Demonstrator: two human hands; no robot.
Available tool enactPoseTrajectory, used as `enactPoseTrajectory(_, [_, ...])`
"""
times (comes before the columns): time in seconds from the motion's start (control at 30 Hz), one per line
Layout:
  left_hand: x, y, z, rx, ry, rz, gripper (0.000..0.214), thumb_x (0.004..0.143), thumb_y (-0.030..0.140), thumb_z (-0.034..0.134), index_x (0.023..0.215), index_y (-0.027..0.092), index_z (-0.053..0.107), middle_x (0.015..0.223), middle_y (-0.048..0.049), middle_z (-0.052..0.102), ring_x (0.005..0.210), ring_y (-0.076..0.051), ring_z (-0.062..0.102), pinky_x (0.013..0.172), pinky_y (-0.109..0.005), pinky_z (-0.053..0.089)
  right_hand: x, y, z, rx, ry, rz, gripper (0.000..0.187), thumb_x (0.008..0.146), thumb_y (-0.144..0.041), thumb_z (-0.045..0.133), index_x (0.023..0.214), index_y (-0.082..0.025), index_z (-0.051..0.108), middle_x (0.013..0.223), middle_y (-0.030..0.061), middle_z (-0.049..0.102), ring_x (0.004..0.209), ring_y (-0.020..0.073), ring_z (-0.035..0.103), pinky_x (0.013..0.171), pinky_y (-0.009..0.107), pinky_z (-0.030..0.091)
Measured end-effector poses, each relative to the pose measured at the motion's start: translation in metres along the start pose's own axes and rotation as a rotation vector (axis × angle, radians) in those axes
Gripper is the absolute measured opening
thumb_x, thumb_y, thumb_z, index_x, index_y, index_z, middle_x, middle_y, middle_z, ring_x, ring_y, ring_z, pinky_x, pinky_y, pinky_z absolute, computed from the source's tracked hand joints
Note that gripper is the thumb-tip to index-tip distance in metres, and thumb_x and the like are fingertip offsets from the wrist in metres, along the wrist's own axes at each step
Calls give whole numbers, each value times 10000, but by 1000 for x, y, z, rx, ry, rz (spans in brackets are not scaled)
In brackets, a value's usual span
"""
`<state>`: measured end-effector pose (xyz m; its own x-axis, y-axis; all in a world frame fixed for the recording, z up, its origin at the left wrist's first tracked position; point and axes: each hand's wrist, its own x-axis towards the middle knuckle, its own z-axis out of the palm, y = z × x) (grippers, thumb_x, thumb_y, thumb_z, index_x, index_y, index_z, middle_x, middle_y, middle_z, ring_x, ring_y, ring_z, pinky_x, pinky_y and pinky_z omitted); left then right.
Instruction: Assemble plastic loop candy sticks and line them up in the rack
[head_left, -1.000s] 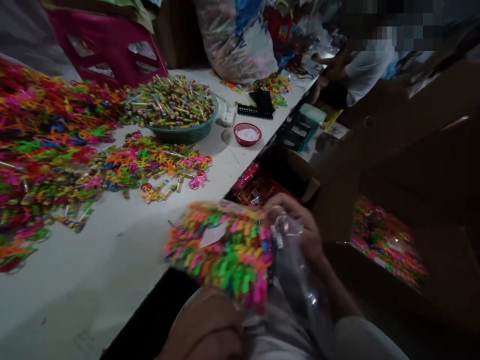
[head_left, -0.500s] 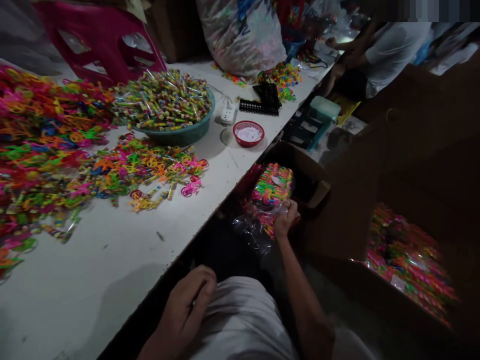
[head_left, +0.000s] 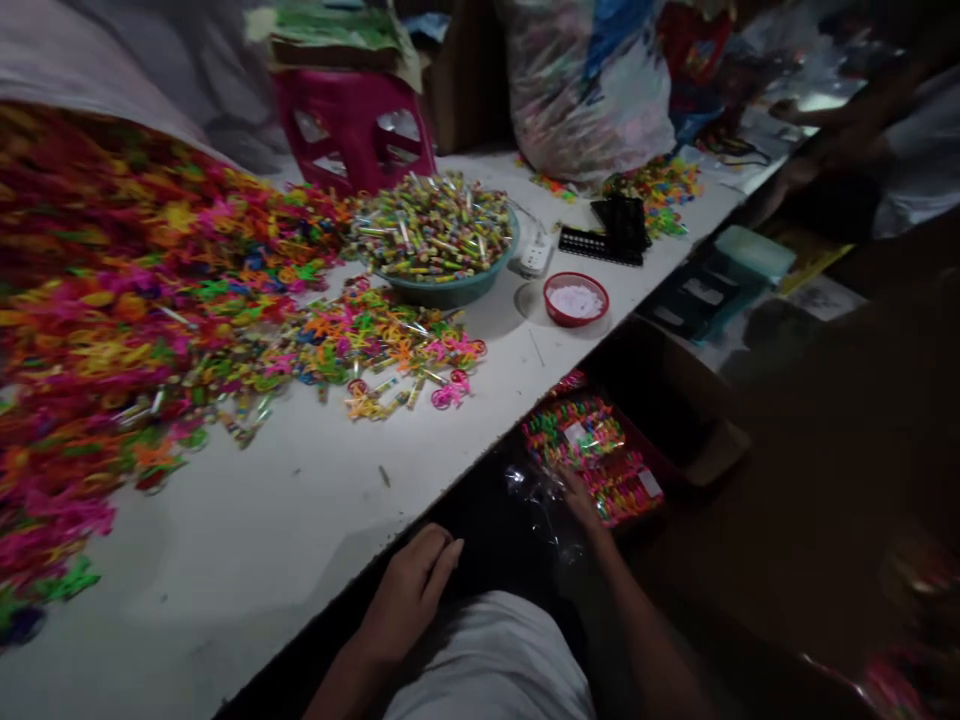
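Observation:
My right hand [head_left: 576,492] is below the table edge, its fingers closed on the loose clear plastic [head_left: 546,500] of a bag. This bag holds a bundle of small colourful plastic toys [head_left: 574,430] with a white label on top. Just right of the hand lies another bagged bundle [head_left: 621,490], also labelled. My left hand [head_left: 421,578] is curled into a loose fist by the table's front edge, above my lap, with nothing visible in it.
Loose colourful toys [head_left: 180,290] heap over the left of the white table [head_left: 300,540]. A teal basin [head_left: 450,290] holds small wrapped tubes. Beyond stand a red basket [head_left: 576,318], black trays [head_left: 611,235] and a full sack [head_left: 585,110]. An open carton [head_left: 709,440] sits below the table; a co-worker's arm [head_left: 847,130] is far right.
My view has swung, so the table appears further right. The bagged bundle is lower, beside another labelled bundle, my right hand still at its plastic. My left hand stays curled.

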<state>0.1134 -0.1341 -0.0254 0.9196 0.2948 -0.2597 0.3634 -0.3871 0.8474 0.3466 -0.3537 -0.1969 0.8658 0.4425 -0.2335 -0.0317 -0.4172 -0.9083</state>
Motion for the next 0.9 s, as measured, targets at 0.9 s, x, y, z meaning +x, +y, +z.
enactPoseTrajectory(0.9, [-89,-91,-131,177,1147,-40,100,953,223,464,948,202,562,966,-47,589,939,-152,567,852,-281,463,95,-247,151,-753,222,-773,538,814,-493,506,1163,-106,640,1082,229,582,1068,424,521,867,579,413])
